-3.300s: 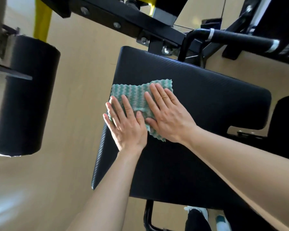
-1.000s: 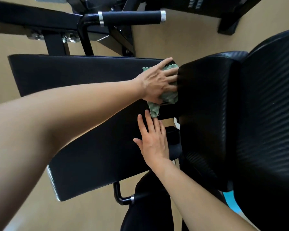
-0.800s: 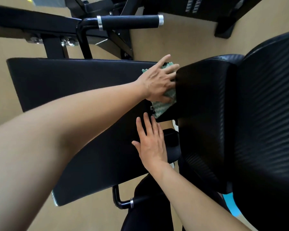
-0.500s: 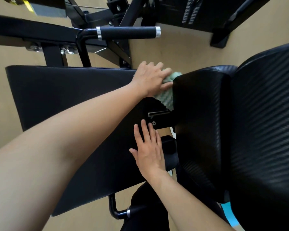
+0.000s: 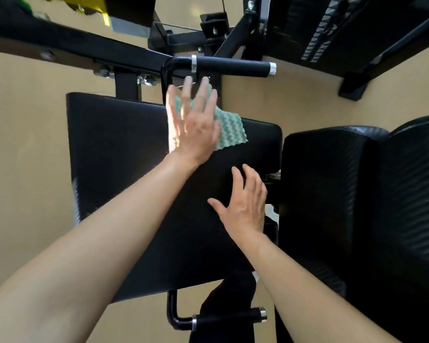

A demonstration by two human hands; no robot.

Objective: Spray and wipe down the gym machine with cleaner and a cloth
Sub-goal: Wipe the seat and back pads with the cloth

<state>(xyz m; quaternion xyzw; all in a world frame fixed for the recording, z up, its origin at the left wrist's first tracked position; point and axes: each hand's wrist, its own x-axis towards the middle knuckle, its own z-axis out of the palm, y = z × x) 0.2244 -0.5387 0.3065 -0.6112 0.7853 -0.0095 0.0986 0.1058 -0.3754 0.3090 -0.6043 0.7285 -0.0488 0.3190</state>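
Left hand [image 5: 191,122], fingers spread, presses cloth [image 5: 230,131] on the pad's [image 5: 119,154] twelve o'clock edge to wipe; right hand [image 5: 244,204] lies flat, bracing

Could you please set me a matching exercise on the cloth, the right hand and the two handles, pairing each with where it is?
Things:
1. cloth
2. right hand
3. far handle
4. near handle

Places:
a. below the pad's near edge
b. pressed on the pad under the left hand
c. on the pad near its right edge, holding nothing
d. beyond the pad's far edge

Pairs: 1-b, 2-c, 3-d, 4-a.
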